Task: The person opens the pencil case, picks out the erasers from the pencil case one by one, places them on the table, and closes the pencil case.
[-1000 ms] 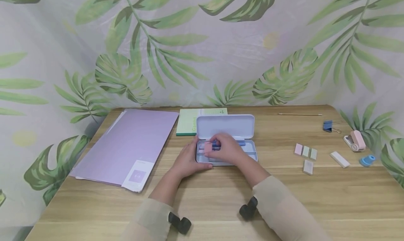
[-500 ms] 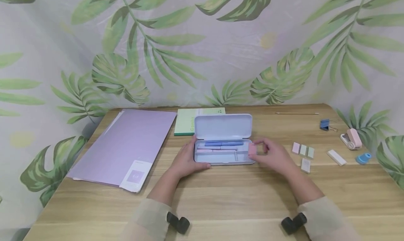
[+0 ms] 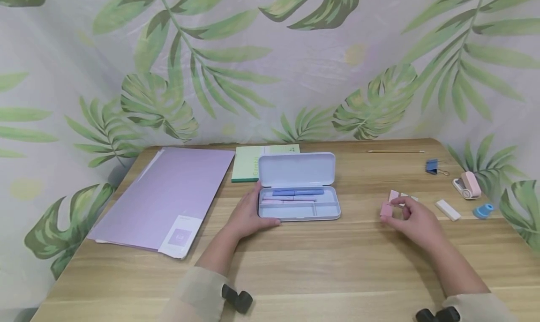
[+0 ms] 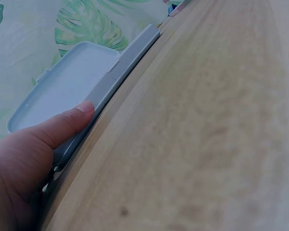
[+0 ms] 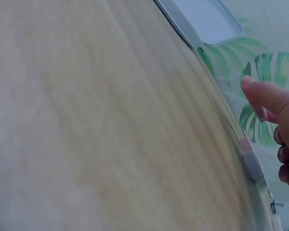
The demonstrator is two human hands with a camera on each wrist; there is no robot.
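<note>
A pale blue pencil case [image 3: 328,217] lies with its lid up at the middle of the table. In it are blue pens [image 3: 298,191] and pink pens [image 3: 289,198]; the front compartments hold nothing visible. My left hand [image 3: 244,214] grips the case's left end, its thumb along the front wall in the left wrist view; the other fingers are partly hidden. Right of the case, my right hand [image 3: 418,224] pinches a small pink block [image 3: 386,210], perhaps an eraser, between thumb and fingers. It is above the table, near a pale pink block [image 3: 393,195]; the hand covers neighbouring blocks.
At left lies a purple folder [image 3: 168,190]; a green notebook [image 3: 243,167] sits behind the case. On the right are a white block [image 3: 448,210], a blue cone-shaped piece [image 3: 483,211], a pink stapler [image 3: 469,186], a blue binder clip [image 3: 432,166] and a pencil [image 3: 395,151].
My right hand has lifted the pink block out of the pencil case and carried it right, toward the small blocks. The left hand has stayed on the case.
</note>
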